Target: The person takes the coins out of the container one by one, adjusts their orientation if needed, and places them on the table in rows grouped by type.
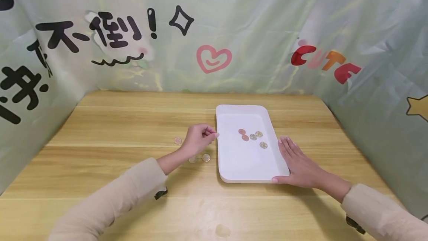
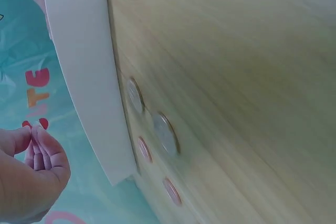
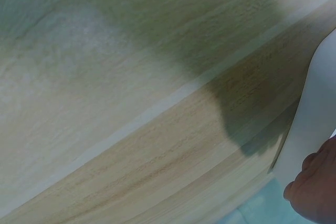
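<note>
Curtain point(image 1: 260, 21) wraps the back and both sides, cartoony lettering and a pink heart point(image 1: 214, 49) printed on it, so that's the wall you'd bump into. Table point(image 1: 127, 122) is wood-grain, running out wide to the left, with more wood on the near side and a pale round stain point(image 1: 222, 230) there. Tray point(image 1: 244, 166) is white, lying flat a bit right of the middle, low rim all round, with a strip of wood between its far edge and the curtain.

Beige sleeves reach in from both near corners: left sleeve point(image 1: 120, 185), right sleeve point(image 1: 381, 207). Right hand point(image 1: 302, 166) has its fingers straight along the tray's right side, thumb spread to the near rim. Left hand point(image 1: 197, 138) is at the left rim, thumb and fingertips together; can't tell if there's a coin between them or if they touch the rim.

Smallest stuff is coins. Five sit around the middle of the tray: two copper coins point(image 1: 242, 131) and three paler coins point(image 1: 253, 137). On the wood left of it, the head view gives one loose copper coin point(image 1: 178, 141) and two silver coins point(image 1: 206, 157), the left wrist kinda in the way. Left wrist view shows four there, a second copper one point(image 2: 145, 149) included. Right wrist view is mostly wood and shadow, plus the tray's outer wall.
</note>
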The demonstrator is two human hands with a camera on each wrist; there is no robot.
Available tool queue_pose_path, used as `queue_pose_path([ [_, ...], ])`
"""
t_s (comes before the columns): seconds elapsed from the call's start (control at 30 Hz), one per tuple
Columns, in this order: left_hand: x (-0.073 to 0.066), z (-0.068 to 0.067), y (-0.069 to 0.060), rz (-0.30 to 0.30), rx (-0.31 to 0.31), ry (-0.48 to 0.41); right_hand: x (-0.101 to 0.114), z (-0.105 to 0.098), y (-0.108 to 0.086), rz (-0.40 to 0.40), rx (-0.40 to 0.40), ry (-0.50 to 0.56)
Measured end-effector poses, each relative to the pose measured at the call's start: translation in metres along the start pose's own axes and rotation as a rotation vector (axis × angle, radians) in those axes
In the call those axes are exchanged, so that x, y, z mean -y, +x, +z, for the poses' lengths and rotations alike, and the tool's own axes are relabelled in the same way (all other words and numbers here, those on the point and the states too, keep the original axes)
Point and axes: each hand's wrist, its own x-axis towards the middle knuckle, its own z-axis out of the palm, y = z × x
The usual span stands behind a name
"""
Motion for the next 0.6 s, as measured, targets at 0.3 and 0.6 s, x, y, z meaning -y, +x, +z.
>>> queue_pose_path([
  [0.3, -0.013, 0.035, 0.018, 0.028, 0.024, -0.028, -0.002, 0.002, 0.0, 0.0, -0.006, -0.002],
  [0.6, -0.024, 0.072, 0.032, 0.078, 0.03, -0.03, -0.001, 0.002, 0.0, -0.001, -0.008, 0.004],
])
